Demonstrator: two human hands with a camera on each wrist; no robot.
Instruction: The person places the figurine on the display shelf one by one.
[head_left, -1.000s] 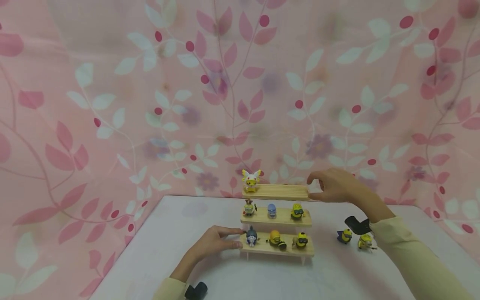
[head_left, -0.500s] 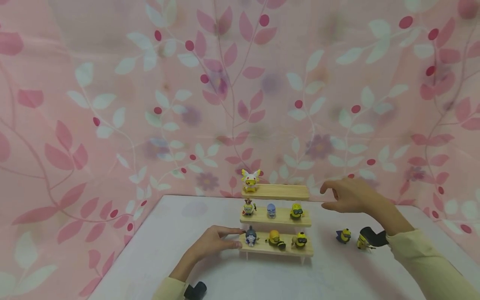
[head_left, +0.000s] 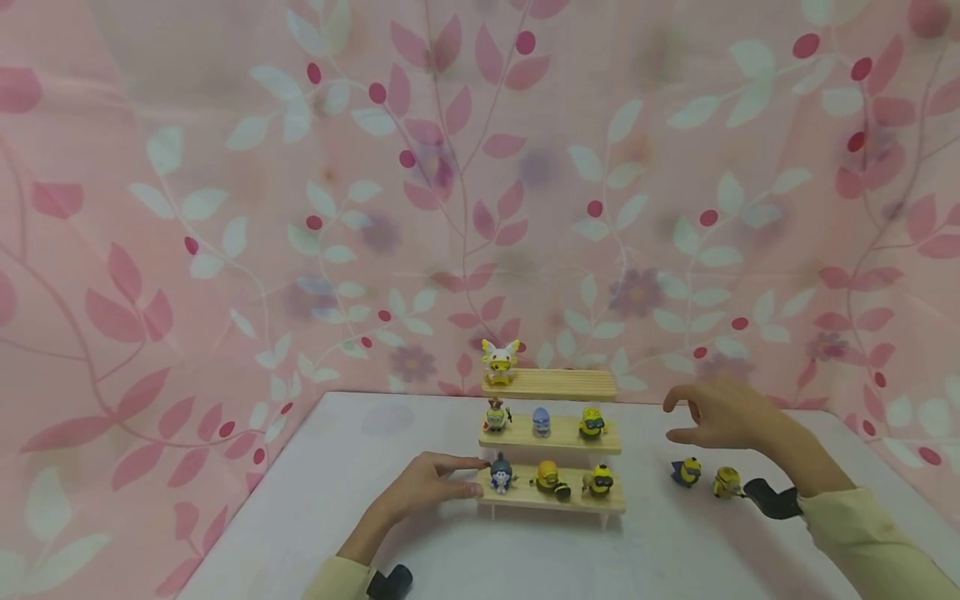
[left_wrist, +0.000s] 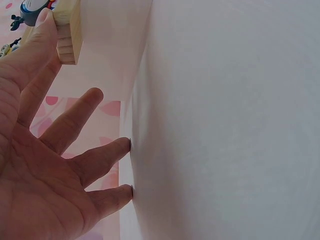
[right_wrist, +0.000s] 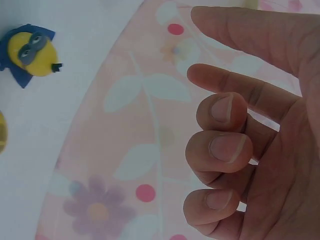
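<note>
In the head view my left hand (head_left: pixel 427 487) is at the left end of the lowest board of a three-tier wooden display shelf (head_left: pixel 551 502). Its thumb and index finger grip the board's end (left_wrist: pixel 64 37), while the other fingers spread out, two with tips at the white surface. Right of the shelf hovers my right hand (head_left: pixel 731 412), holding nothing; thumb and index finger reach forward and the other fingers curl loosely. Nearest to it on the table are a blue-caped Minion figurine (head_left: pixel 687 472) and another yellow figurine (head_left: pixel 727 482).
A white-hooded yellow figurine (head_left: pixel 499 362) stands on the top tier's left. Along the middle tier are a crowned figurine (head_left: pixel 496 415), a blue one (head_left: pixel 542 422) and a goggled one (head_left: pixel 592 422). Three more line the lowest tier. A pink floral cloth (head_left: pixel 450 208) hangs behind the white table (head_left: pixel 360 450).
My right hand has moved away from the top tier's right end, going right and downward toward the two loose figurines. My left hand has stayed at the lowest board's end.
</note>
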